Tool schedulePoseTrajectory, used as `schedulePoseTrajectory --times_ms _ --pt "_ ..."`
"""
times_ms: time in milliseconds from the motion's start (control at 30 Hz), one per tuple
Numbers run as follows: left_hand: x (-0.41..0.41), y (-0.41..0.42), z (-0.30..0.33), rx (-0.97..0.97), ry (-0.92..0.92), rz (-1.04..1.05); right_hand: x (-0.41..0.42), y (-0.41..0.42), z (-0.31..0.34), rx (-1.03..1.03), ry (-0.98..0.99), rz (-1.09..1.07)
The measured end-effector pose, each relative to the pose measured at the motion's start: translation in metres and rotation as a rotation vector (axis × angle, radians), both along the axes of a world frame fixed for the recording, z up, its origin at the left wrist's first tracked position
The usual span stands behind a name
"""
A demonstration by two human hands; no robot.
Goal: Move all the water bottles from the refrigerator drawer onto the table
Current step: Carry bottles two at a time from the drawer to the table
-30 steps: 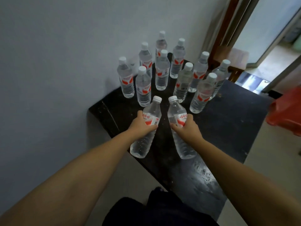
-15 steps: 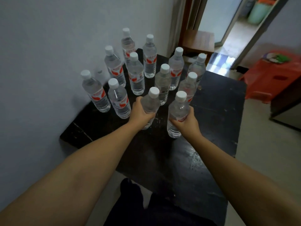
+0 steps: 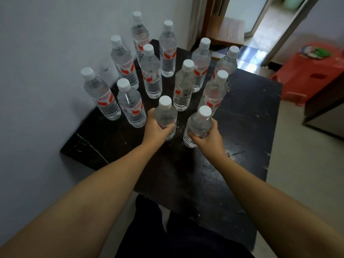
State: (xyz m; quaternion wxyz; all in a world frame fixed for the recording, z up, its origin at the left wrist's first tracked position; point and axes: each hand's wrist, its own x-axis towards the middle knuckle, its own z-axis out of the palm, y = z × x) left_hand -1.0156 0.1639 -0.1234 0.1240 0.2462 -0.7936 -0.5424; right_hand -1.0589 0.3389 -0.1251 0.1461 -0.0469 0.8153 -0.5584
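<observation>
The left hand wraps around one water bottle, and the right hand wraps around another bottle. Both bottles stand upright at the front of the black table, so I think the hands are putting them down safely. Ten more bottles stand behind them, near the gray wall. A red stool sits by the doorway.

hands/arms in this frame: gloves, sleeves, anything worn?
Two bare hands, left hand and right hand, no gloves. Both forearms are bare as far up as the view shows; no sleeves, watch, rings or bands visible. Dark trousers show at the bottom edge of the picture.
</observation>
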Motion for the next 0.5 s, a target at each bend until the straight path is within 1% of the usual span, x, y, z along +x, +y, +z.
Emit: schedulePoseTrajectory --times_ms 267,500 --pt "-0.0004 0.0081 -0.0092 -0.018 0.019 -0.004 0.0032 0.0054 -0.0049 0.043 0.01 0.021" --pt "-0.0018 0.0052 -0.0088 -0.033 -0.028 -0.031 0.0039 0.0086 -0.0055 0.067 0.014 0.027"
